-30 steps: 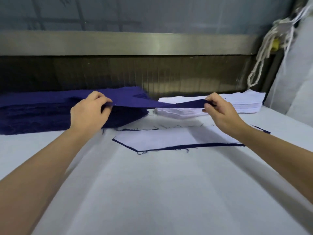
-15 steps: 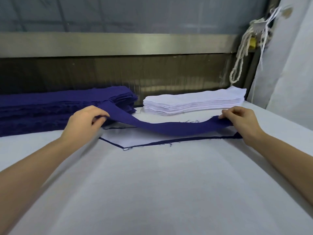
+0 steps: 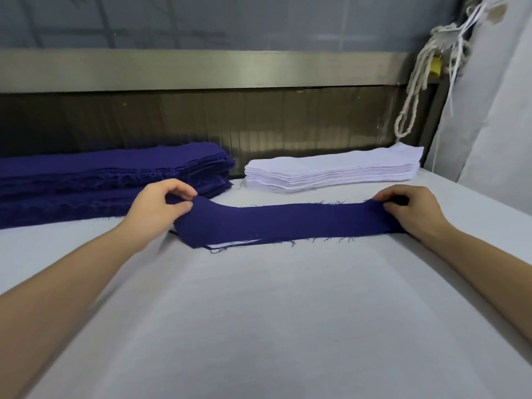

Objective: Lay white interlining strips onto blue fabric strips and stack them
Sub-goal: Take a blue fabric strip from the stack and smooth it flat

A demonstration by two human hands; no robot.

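Left hand (image 3: 161,207) and right hand (image 3: 414,211) pinch opposite ends of blue fabric strip (image 3: 288,223), long axis left-right over finished pair.

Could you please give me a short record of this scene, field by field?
left hand: pinches the left end of the blue strip
right hand: grips the strip's right end
blue strip: nearly flat on the table, over a white strip whose edge shows at the front
blue stack: back left
white stack: back right, apart from the blue stack
rope: hangs at far right
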